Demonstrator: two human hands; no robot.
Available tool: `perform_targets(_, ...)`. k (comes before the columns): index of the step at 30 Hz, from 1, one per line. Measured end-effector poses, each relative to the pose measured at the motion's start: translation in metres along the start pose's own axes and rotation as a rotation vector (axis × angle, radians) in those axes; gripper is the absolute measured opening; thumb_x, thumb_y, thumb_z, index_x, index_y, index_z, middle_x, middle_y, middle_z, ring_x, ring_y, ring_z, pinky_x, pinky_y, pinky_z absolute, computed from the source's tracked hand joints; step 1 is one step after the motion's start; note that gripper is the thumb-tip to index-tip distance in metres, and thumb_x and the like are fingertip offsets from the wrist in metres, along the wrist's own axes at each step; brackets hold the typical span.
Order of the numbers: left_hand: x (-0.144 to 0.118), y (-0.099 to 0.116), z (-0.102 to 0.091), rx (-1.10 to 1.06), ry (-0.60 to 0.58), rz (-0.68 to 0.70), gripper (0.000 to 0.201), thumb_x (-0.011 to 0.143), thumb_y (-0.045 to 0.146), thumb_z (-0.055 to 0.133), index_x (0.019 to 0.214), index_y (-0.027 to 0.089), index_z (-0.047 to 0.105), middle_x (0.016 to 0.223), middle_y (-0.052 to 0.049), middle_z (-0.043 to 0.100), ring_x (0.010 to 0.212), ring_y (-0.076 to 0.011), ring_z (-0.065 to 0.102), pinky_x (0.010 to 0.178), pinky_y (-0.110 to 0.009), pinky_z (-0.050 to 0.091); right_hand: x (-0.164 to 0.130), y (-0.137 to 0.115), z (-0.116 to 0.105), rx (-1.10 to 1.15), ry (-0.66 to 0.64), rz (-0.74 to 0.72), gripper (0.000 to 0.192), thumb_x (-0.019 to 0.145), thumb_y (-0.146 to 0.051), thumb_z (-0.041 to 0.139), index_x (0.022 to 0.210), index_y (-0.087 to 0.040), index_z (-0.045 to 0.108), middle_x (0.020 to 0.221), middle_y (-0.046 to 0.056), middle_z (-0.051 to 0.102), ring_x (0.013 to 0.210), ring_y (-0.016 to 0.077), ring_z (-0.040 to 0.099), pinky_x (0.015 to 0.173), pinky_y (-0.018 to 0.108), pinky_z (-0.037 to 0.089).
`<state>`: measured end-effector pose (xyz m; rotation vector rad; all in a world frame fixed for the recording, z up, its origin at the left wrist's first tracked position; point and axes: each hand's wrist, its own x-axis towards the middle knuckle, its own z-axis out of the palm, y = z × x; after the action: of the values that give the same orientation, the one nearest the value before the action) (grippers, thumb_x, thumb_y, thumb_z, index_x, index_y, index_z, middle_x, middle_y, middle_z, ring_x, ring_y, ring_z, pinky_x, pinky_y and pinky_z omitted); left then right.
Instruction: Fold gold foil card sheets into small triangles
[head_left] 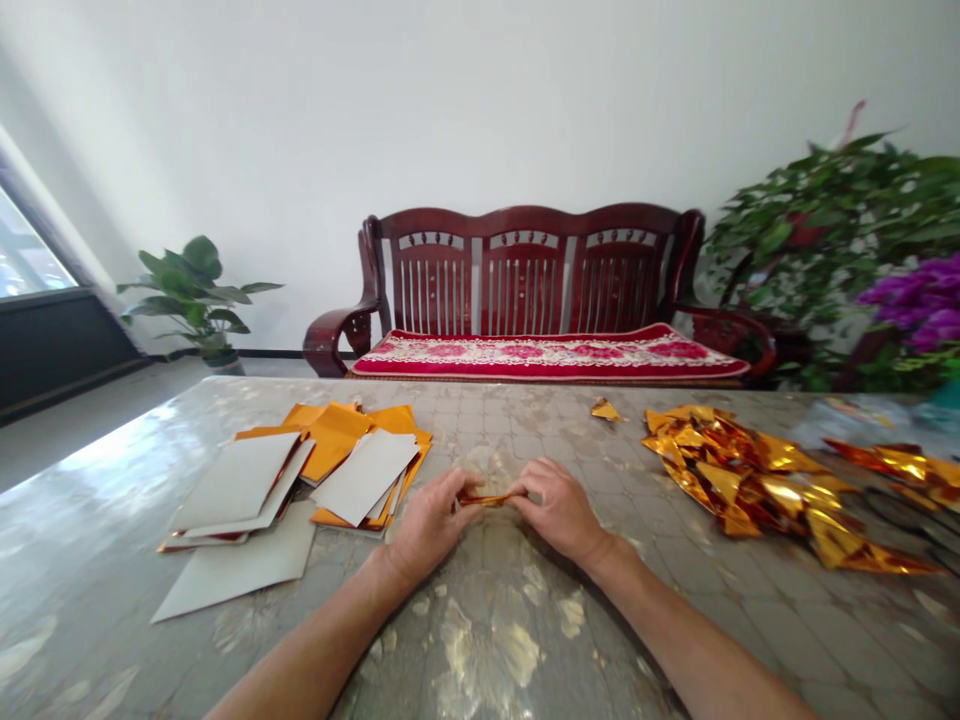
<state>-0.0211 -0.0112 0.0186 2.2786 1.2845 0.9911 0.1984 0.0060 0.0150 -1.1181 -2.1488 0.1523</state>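
Observation:
Between my two hands, just above the table, is a narrow folded piece of gold foil paper. My left hand pinches its left end between thumb and fingers. At the right end, my right hand grips it the same way. Left of my hands lie loose sheets of gold foil paper, with several white-backed sheets in uneven stacks. To the right is a heap of shiny folded gold foil pieces. One small foil piece rests apart near the far edge.
A patterned tablecloth covers the table. Clear plastic and a dark looped object lie at the right. Beyond the table stands a wooden bench with a red-and-white cushion. Potted plants flank it.

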Motion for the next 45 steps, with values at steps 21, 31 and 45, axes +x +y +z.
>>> perform_targets(21,0.001,0.002,0.003,0.339,0.313,0.231,0.023,0.097,0.025,0.049,0.093,0.022,0.071,0.078,-0.003,0.066,0.075,-0.0135,0.061,0.071,-0.024,0.044,0.000,-0.018,0.010,0.360,0.260,0.335,0.013,0.081,-0.029,0.064,0.071,-0.020,0.061,0.064,-0.002,0.061,0.060,0.0146,0.055,0.059,0.025,0.043)
perform_targets(31,-0.004,0.016,0.009,0.449,0.179,0.365,0.027,0.097,0.023,0.047,0.083,0.025,0.070,0.076,-0.005,0.067,0.069,-0.0155,0.058,0.067,-0.029,0.039,0.004,-0.038,0.011,0.669,0.150,0.487,0.033,0.083,-0.045,0.059,0.064,-0.019,0.056,0.057,0.000,0.060,0.053,0.0139,0.053,0.052,0.024,0.042)
perform_targets(45,0.007,0.015,0.020,-0.279,0.270,-0.125,0.027,0.083,0.026,0.061,0.110,0.019,0.064,0.089,-0.002,0.066,0.076,-0.0145,0.059,0.072,-0.026,0.048,0.002,-0.034,0.001,0.104,-0.047,0.123,0.030,0.095,-0.031,0.043,0.067,-0.022,0.047,0.067,0.001,0.058,0.065,0.0153,0.052,0.061,0.026,0.032)
